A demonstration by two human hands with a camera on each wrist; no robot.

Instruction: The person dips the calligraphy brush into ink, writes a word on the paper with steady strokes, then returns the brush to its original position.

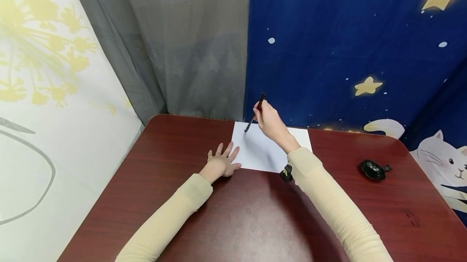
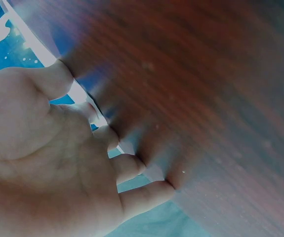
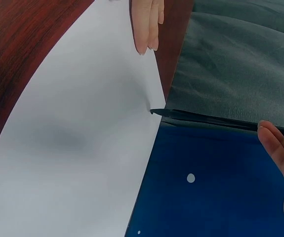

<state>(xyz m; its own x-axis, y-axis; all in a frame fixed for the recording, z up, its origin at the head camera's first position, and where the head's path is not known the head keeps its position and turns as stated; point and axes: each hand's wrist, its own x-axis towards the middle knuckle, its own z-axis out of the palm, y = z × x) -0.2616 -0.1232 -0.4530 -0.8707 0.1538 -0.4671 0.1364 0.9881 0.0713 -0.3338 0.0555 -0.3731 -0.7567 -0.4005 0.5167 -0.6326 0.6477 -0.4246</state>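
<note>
1. Locate the sheet of paper (image 1: 260, 154): it lies on the worktop (image 1: 233, 221) at the middle of the far edge.
2. Step in hand, as judged from here: the brush (image 3: 206, 119) is set to the sheet for a stroke, tip at or just over the paper near its far left corner.
3. The next move seems to call for light tip contact and a sheet held steady.
4. Right hand (image 1: 271, 121): fingers clamped on the brush; wrist raised above the paper, forearm reaching in from the worktop's near right, brush slanting tip-down to the left.
5. Left hand (image 1: 220, 164): fingers spread apart, fingertips down at the sheet's left edge, thumb by its near left corner, palm lifted.
6. Black dish (image 1: 372, 170): toward the worktop's right edge, well apart from both hands.
</note>
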